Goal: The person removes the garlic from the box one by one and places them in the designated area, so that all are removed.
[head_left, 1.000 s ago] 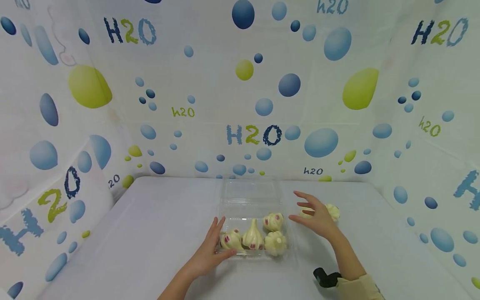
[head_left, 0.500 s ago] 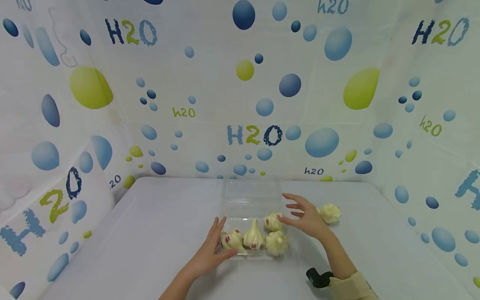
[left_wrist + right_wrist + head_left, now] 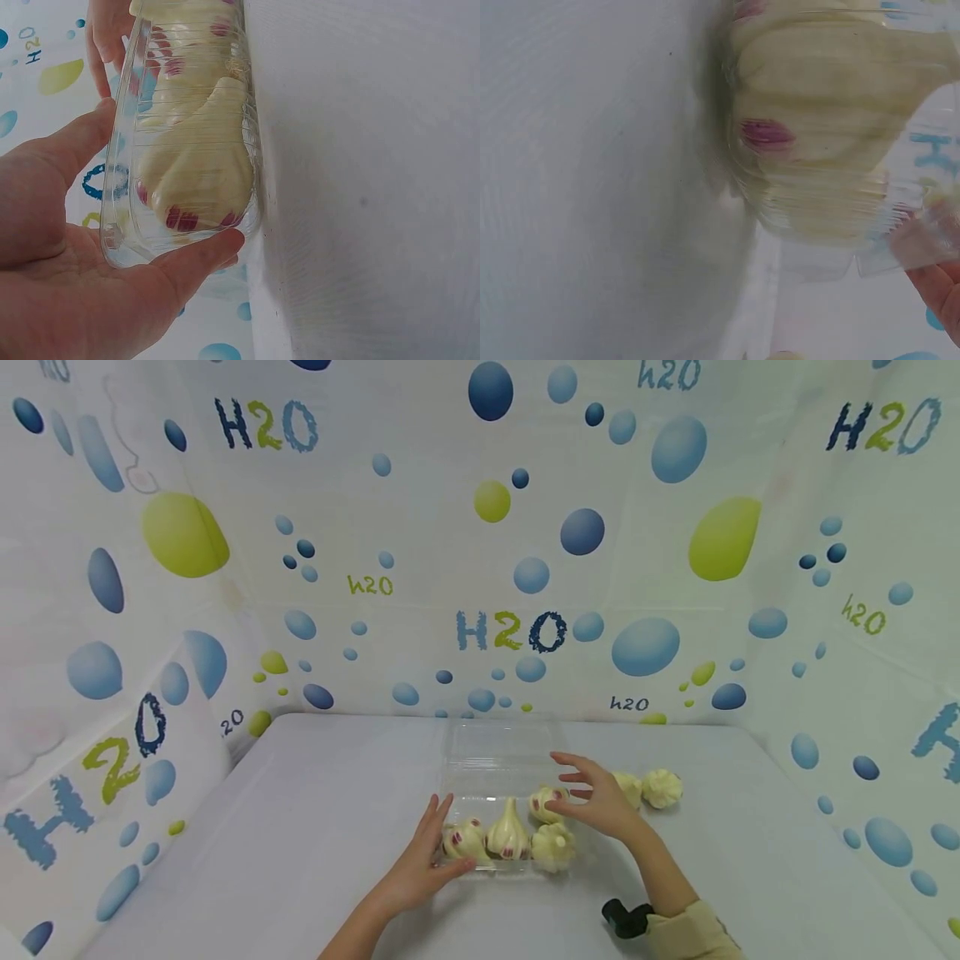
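A clear plastic clamshell box (image 3: 480,802) lies on the table, its lid (image 3: 502,742) laid back. Inside are several garlic bulbs, among them one with an upright stem (image 3: 508,837). My left hand (image 3: 416,864) rests on the box's near left corner, thumb at the front rim and fingers along the left side. In the left wrist view, a garlic bulb (image 3: 202,165) shows through the ribbed wall. My right hand (image 3: 596,800) is at the right side, fingers spread, its thumb in front of the rear right bulb (image 3: 543,803). Whether it touches the box is unclear.
Two loose garlic bulbs lie on the table right of the box; the outer one (image 3: 663,788) is in full view, the nearer one (image 3: 628,787) partly behind my right hand. A patterned curtain (image 3: 480,527) stands behind the table (image 3: 337,777).
My right hand has moved left from in front of the loose bulbs to the box's right side, with nothing in it. My left hand and the box have stayed put.
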A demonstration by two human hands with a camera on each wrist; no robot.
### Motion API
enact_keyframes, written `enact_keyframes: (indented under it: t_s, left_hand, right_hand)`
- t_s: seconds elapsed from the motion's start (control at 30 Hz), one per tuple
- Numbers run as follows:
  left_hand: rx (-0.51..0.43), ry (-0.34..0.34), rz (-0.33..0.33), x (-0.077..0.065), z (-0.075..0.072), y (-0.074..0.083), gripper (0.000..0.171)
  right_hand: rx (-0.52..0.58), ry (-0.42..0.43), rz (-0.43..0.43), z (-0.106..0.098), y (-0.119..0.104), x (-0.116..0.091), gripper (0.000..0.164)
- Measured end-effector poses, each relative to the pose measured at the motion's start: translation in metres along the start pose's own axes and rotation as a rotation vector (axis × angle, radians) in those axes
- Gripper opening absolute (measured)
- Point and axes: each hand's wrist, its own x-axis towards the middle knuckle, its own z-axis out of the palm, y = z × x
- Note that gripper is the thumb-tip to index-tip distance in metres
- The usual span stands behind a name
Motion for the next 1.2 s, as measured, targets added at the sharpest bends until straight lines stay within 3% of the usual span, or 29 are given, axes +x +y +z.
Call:
enact_keyframes:
  t_s: [0.23, 0.57, 0.8, 1.2]
  left_hand:
    - [-0.004, 0.002, 0.004, 0.0, 0.001, -0.001, 0.088]
    - [0.007, 0.012, 0.006, 0.0, 0.0, 0.0, 0.089]
    - [0.018, 0.022, -0.006, 0.0, 0.0, -0.001, 0.089]
    - [0.008, 0.002, -0.02, 0.0, 0.0, 0.0, 0.089]
  right_hand:
    - [-0.064, -0.03, 0.009, 0.009, 0.002, 0.004, 0.066]
    - [-0.104, -0.076, -0.055, 0.02, -0.001, 0.008, 0.062]
    - [-0.219, -0.089, -0.075, 0.026, -0.001, 0.012, 0.062]
    - [-0.338, -0.23, -0.112, 0.032, 0.004, 0.021, 0.052]
